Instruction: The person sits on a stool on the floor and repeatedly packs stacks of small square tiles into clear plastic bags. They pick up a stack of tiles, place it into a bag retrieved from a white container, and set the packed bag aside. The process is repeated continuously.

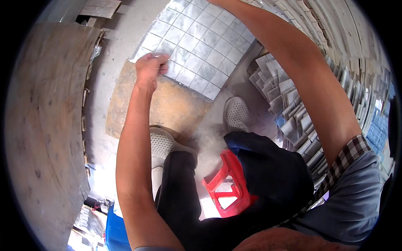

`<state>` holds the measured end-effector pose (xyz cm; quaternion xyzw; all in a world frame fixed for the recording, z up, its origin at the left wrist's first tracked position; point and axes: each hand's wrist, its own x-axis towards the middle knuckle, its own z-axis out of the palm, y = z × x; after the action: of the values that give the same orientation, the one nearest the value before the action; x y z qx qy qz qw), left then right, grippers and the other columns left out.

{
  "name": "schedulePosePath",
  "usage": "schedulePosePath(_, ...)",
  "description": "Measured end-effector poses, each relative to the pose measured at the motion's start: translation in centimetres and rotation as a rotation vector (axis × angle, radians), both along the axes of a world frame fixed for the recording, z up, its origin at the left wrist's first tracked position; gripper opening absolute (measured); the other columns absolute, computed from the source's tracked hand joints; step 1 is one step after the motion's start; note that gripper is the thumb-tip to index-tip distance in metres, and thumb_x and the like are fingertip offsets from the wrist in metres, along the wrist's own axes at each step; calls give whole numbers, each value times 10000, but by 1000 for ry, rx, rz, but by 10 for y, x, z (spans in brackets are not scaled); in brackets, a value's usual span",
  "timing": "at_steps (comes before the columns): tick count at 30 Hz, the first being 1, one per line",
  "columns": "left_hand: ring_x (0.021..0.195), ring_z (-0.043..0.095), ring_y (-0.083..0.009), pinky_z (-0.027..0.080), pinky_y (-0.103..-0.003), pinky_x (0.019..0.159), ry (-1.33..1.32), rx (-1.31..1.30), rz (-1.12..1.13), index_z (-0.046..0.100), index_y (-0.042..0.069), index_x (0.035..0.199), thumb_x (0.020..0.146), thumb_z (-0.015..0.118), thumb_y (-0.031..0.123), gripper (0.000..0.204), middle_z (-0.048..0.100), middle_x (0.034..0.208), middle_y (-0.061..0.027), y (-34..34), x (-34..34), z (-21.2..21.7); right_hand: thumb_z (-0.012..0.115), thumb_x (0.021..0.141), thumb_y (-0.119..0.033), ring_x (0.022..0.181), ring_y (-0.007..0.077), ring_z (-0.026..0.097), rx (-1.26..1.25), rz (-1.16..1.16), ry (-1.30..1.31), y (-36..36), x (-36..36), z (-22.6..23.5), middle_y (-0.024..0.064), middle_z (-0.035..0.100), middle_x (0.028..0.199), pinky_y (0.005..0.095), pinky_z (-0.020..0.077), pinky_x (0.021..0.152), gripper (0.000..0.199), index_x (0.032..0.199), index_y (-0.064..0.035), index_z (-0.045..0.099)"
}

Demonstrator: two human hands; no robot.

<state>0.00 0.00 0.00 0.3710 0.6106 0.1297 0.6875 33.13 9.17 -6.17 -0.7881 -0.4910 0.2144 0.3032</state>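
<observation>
A sheet of small square grey-white marble tiles (201,46) hangs up off a brown board (176,104) on the concrete floor. My left hand (150,67) is closed on the sheet's lower left corner. My right arm (301,62) stretches up past the top edge of the picture, so my right hand is out of view; it may hold the sheet's far end. I sit on a red plastic stool (228,186), with my white shoes (236,113) beside the board.
A large wooden panel (46,125) fills the left side. Stacks of loose grey tiles (289,108) lie at the right, with rows of stacked tile sheets (347,46) behind them. A blue container (115,232) sits at the bottom left.
</observation>
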Motion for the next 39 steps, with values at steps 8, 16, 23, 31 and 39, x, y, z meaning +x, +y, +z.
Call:
schedulePosePath(8,590,617,-155,513,-259,531,85,137,227,639,-52,949,824,733,58,191,654,784,-89,2,-8,-17,663,847,-186,1030,356,643,31,-30,-153,-19,-9,22,189,692,1086,428,506,901,288,1105,-62,695)
schedulePosePath(16,583,619,-159,504,-267,512,159,178,299,627,-54,914,815,743,57,189,651,768,-94,5,-5,-15,612,889,-158,1035,388,629,139,14,-221,-29,-13,24,214,677,1106,445,497,909,309,1160,-14,644)
schedulePosePath(23,547,635,-182,513,-280,491,187,208,291,630,-67,851,783,732,53,171,658,723,-120,11,-1,-18,546,846,-62,1012,388,605,432,185,-576,-54,-24,31,232,663,1017,463,488,899,239,1040,17,660)
schedulePosePath(31,464,602,-210,508,-343,508,493,412,-61,633,-52,674,686,826,361,456,628,556,-134,25,-18,-27,624,729,-100,993,298,625,69,328,-706,-67,-41,64,135,679,917,459,506,843,138,814,-61,725)
schedulePosePath(39,875,690,-326,517,-426,846,758,631,-412,610,-69,1177,750,775,402,657,713,957,-198,9,-7,82,586,735,-97,903,352,692,-354,660,-412,-128,-68,200,186,712,959,488,559,665,202,871,-48,727)
